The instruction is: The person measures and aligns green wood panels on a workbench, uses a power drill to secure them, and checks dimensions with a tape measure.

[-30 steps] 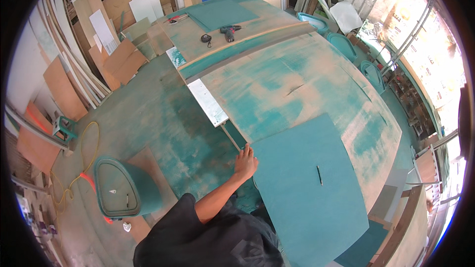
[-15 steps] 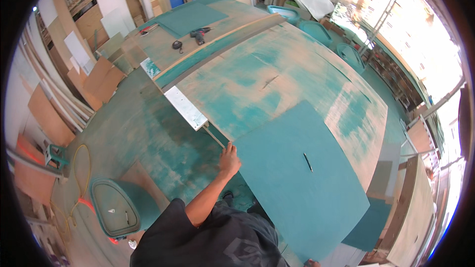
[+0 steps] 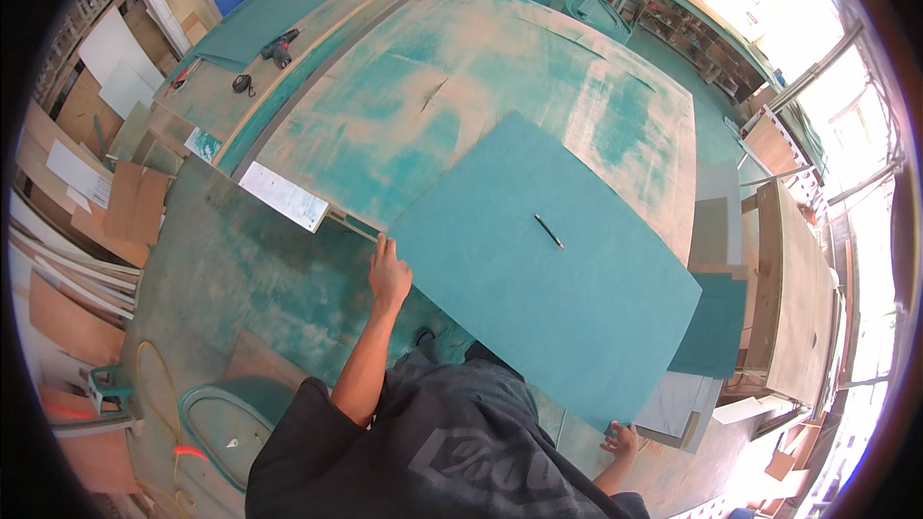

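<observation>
A large teal sheet [image 3: 567, 308] lies slanted over the near edge of a big worktable [image 3: 423, 125], its near part jutting past the edge toward my body. My left hand [image 3: 389, 274] is closed on the sheet's left corner, beside the table edge. At the sheet's near right corner, my right hand [image 3: 620, 442] holds the edge, fingers bent and partly hidden. A dark pen [image 3: 549, 231] rests on top of the sheet, touched by neither hand.
A long wooden strip [image 3: 327, 58] crosses the table; past it lie a drill [image 3: 280, 48] and a tape measure [image 3: 243, 84]. A white plate [image 3: 283, 196] juts from the table's left edge. Close on the left stands a teal tub [image 3: 207, 437]. Boards [image 3: 798, 288] stand at right.
The whole view has shifted and turned, so table and sheet appear farther up and left. More of my right hand shows at the sheet's corner. The pen keeps its place on the sheet.
</observation>
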A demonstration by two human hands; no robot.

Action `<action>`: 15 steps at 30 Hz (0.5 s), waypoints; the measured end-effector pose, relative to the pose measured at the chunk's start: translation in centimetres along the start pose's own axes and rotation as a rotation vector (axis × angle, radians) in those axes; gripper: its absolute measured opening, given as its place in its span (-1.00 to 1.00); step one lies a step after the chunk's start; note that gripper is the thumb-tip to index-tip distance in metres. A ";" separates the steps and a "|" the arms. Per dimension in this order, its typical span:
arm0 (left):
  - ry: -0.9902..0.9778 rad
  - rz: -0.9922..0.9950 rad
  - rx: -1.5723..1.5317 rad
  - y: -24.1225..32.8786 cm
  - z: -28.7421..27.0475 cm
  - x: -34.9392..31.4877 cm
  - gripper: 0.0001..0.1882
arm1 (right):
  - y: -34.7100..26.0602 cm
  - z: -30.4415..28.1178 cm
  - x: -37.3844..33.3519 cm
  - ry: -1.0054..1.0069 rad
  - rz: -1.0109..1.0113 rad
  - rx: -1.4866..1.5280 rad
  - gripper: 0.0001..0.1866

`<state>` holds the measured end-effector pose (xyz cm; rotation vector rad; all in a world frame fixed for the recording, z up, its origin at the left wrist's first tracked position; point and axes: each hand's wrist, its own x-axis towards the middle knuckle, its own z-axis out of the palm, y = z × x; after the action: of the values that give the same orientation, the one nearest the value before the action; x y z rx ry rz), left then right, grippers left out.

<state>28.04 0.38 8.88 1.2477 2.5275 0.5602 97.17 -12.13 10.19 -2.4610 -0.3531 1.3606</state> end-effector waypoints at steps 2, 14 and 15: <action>0.013 0.006 0.002 -0.4 0.1 -0.1 -0.43 | -0.1 0.2 -0.6 -0.022 0.008 0.031 -0.40; -0.015 -0.003 0.040 -0.6 0.8 -0.5 -0.36 | 0.9 -0.3 2.3 -0.113 -0.022 0.179 -0.38; -0.044 -0.033 0.010 -0.6 0.7 -0.7 -0.35 | 0.8 -0.3 2.4 -0.097 -0.005 0.169 -0.39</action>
<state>28.31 -0.34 8.08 1.2064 2.5125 0.5084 98.70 -12.03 8.19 -2.2618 -0.2545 1.4490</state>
